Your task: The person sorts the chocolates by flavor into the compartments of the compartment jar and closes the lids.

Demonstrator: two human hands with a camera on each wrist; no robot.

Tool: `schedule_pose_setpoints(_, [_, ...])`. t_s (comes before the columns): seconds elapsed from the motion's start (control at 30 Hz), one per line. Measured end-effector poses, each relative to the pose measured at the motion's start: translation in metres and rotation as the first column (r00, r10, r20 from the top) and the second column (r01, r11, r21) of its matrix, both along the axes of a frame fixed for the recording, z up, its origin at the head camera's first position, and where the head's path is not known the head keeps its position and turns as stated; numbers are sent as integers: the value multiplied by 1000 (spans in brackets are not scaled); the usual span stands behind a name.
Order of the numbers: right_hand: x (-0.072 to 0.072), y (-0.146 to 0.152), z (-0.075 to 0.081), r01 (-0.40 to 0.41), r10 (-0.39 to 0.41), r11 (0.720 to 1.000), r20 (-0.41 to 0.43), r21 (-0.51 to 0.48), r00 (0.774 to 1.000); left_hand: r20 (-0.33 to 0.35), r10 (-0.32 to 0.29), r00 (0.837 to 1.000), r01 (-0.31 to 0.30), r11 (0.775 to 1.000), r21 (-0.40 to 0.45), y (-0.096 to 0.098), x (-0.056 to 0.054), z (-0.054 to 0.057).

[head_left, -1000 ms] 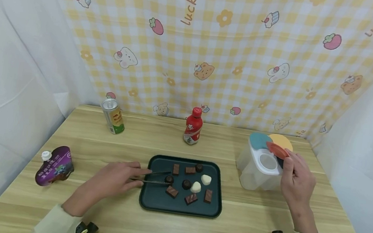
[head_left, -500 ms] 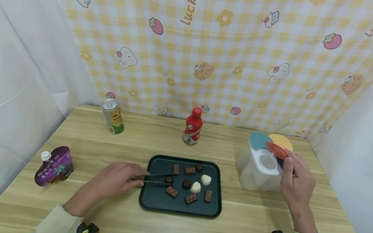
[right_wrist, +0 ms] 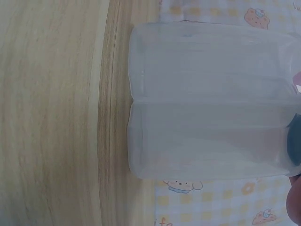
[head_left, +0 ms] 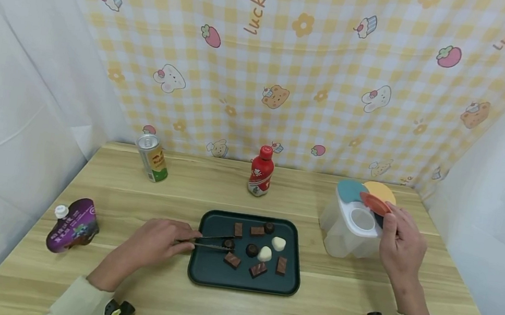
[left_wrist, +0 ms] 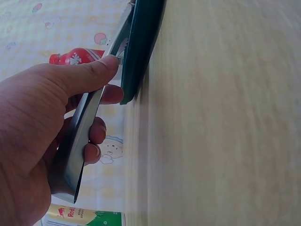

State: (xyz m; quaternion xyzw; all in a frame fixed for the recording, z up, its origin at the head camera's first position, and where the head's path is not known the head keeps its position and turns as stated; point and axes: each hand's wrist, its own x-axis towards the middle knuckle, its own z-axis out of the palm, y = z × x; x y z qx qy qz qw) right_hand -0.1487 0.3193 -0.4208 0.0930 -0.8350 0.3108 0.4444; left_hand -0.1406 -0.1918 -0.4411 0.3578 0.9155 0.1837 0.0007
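My left hand [head_left: 159, 240] holds metal tongs [left_wrist: 77, 136] at the left edge of a dark green tray [head_left: 242, 281]. In the head view the tong tips lie on either side of a round dark chocolate [head_left: 228, 243]. Brown rectangular chocolates [head_left: 232, 260] and cream-white ones [head_left: 265, 254] lie around it on the tray. At the right, my right hand [head_left: 404, 247] pinches a raised orange lid [head_left: 375, 203] on a translucent storage container [head_left: 339, 239]. The round opening [head_left: 362, 219] under that lid is uncovered. Much of the right hand is out of the right wrist view.
Blue [head_left: 351, 190] and yellow lids [head_left: 380, 191] cover other sections of the container. A red bottle [head_left: 262, 172] stands behind the tray, a drink can [head_left: 153, 158] at the back left. A purple pouch [head_left: 75, 226] lies at the left. A checked curtain [head_left: 262, 74] hangs behind the table.
The far tong arm has moved slightly in at the round chocolate, narrowing the tongs a little. My right hand and the orange lid stay in place.
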Motion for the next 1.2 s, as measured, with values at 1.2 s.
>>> schedule_pose_setpoints(1.2, [2,-3,3,-34,34,999,-4,-1,999,-266,-32,963,69,989,131,145,-27,76])
